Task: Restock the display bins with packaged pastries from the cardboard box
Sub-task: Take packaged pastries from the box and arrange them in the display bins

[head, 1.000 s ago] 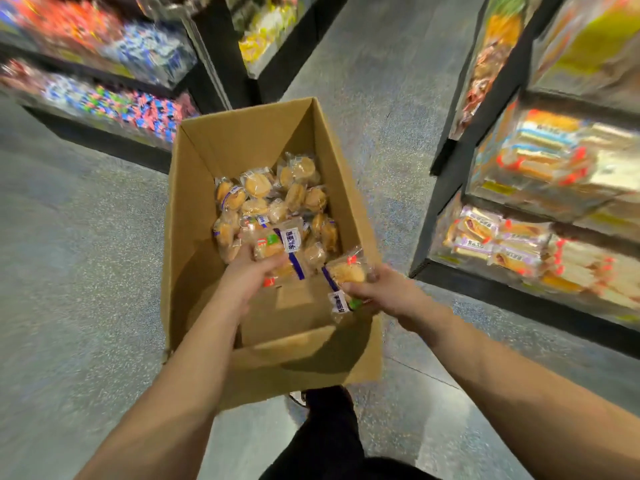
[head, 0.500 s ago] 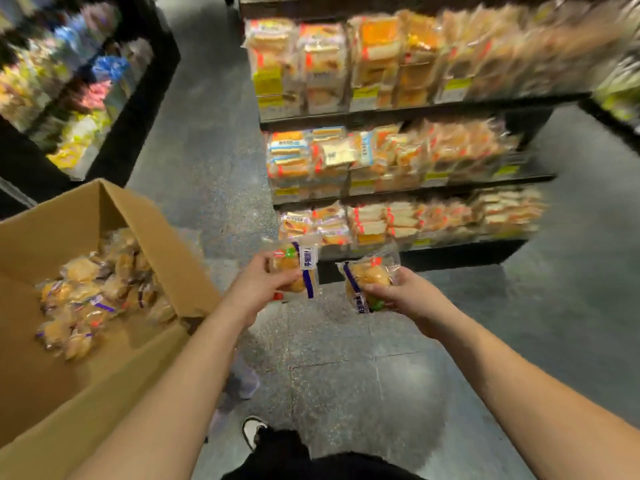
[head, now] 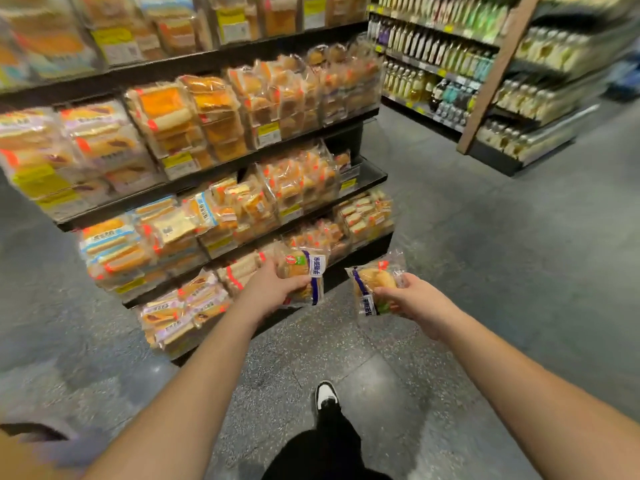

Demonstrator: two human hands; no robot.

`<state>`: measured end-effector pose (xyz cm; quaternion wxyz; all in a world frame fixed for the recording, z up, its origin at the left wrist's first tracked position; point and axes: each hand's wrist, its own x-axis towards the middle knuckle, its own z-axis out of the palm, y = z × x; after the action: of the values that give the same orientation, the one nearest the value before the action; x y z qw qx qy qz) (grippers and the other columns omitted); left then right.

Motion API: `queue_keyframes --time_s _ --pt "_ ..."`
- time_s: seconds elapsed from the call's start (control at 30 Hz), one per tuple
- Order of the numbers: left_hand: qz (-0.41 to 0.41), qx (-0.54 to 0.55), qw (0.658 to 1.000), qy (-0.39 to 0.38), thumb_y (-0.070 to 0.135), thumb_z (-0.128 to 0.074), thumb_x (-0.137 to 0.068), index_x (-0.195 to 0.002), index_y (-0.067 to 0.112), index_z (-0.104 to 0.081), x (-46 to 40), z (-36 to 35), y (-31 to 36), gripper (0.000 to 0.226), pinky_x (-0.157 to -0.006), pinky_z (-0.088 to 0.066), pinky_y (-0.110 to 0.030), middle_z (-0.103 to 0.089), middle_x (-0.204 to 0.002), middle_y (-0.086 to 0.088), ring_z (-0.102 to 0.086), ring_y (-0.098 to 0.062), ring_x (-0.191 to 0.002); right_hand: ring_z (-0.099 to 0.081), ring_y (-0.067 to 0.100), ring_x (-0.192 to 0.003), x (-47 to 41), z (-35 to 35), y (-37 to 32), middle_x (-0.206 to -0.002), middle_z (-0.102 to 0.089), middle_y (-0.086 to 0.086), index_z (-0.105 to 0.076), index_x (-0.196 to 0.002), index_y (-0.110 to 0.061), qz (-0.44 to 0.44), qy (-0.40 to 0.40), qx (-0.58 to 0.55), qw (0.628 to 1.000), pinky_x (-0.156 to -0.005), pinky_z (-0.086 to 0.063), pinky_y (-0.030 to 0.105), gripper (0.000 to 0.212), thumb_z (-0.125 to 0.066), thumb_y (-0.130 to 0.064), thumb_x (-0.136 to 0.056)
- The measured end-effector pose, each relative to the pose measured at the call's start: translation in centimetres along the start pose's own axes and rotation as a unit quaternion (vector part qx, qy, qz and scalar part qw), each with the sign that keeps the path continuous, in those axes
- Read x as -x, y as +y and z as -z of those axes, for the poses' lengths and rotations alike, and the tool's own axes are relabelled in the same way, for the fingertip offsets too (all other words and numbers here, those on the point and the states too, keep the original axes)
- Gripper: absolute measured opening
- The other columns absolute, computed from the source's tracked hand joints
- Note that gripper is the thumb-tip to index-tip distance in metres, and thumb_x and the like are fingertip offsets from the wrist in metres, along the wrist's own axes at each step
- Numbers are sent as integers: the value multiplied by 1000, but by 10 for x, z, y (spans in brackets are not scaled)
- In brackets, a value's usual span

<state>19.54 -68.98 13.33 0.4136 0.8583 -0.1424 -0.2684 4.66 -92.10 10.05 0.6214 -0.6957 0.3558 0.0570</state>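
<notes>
Both hands are out in front, and each one holds a bag. The left hand [head: 268,289] has its fingers curled round a pastry pack [head: 306,277]. The right hand [head: 417,301] pinches a second pastry pack [head: 375,284] by its side. Neither pack touches the shelves yet, so they are up in the air over the grey floor [head: 485,237].

Down at the bottom left, a tan corner of the cardboard box [head: 20,459] peeks in. I cannot see how many packs are left inside it.

Just past the hands stand the display bins [head: 242,220], row on row, and most look quite full of bread and cake. I think the job is partway done: two packs are out of the box, but they are not put away yet.

Each pack stands up tall, with its long side going up and down. The left one shows its blue stripe and label to us. The right one leans a little to the left at the top.

Far off on the right are shelves of bottles [head: 450,71].
</notes>
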Motion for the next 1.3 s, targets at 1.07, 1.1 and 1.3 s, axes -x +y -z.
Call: queue_keyframes --time_s 1.07,1.1,1.3 --pt "91 -34 995 -26 45 -73 -85 -152 21 -30 -506 -85 231 84 -91 -44 -31 -49 -146 -4 -55 -21 -119 -58 24 -114 -464 255 -202 -134 -58 8 -49 -139 -15 27 -16 188 982 -90 -47 37 64 -69 -40 -83" --pt "95 -36 995 -13 45 -74 -84 -151 20 -32 -518 -93 240 83 -91 -41 -31 -48 -147 -4 -53 -22 -123 -57 24 -114 -482 267 -210 -135 -58 8 -47 -141 -14 32 -21 203 978 -89 -44 35 66 -69 -39 -84" --pt "140 -36 989 32 33 -79 -82 -138 17 -48 -590 -119 270 66 -75 -51 -27 -62 -118 3 -60 -10 -92 -58 27 -116 -573 316 -257 -135 -59 9 -47 -140 -15 60 -79 303 948 -97 -47 38 71 -70 -43 -80"
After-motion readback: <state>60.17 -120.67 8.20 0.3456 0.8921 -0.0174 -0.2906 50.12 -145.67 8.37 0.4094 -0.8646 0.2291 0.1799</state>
